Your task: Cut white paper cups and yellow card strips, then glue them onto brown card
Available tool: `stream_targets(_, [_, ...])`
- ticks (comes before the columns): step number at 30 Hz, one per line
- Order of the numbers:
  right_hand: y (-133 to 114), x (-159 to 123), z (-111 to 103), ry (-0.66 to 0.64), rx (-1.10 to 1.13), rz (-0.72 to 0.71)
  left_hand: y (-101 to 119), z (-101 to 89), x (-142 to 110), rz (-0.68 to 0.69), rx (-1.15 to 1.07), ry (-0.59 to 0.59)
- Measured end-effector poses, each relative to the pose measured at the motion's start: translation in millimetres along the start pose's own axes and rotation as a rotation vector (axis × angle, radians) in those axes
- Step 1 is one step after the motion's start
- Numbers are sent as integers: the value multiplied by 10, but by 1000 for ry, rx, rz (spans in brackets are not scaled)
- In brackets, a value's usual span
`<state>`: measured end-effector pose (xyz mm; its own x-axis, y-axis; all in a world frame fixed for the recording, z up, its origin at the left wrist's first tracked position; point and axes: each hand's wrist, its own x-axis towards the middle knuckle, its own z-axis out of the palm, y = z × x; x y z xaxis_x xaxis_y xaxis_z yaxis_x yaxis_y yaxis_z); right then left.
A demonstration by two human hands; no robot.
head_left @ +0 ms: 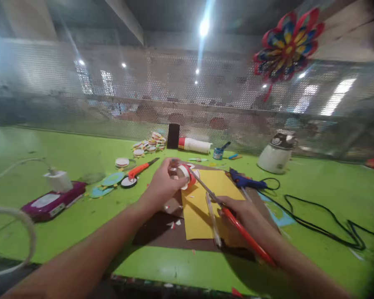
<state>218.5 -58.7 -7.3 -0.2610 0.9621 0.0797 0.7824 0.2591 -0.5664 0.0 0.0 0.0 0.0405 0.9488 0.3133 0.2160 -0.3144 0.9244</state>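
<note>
My left hand (171,176) is closed around a red-and-white piece of paper cup (186,171), holding it above a yellow sheet (202,220). In my right hand (239,209) is a long red-handled tool (244,236) with a thin metal blade; whether it is scissors or a knife, I cannot tell. The blade's tip meets or overlaps the cup piece. A clear pen-like stick (214,222) lies on the yellow sheet below my right hand. Beneath the sheet is a dark brown board (156,232), with small red and white scraps (174,224) on it.
A blue glue gun (247,180) with a black cord lies right. Left are an orange box cutter (140,169), blue paper discs (112,179) and a purple power bank (54,201). Behind stand white discs (149,145), a phone (173,136), paper cups (195,145) and a white kettle-like container (274,155).
</note>
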Motion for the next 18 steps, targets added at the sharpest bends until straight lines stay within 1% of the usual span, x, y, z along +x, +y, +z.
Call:
stream_targets(4, [38, -2, 10, -2, -7, -79, -10, -4, 3, 11, -9, 2])
stream_targets(7, [66, 4, 15, 12, -48, -132, -64, 9, -10, 56, 3, 3])
stream_targets(11, [71, 0, 9, 8, -96, -96, -95, 43, -43, 65, -10, -9])
stream_targets(15, [77, 6, 10, 23, -148, -66, -40, 66, -59, 60, -46, -18])
stream_targets(18, [140, 59, 5, 102, -201, -22, 1, 31, -25, 20, -85, 61])
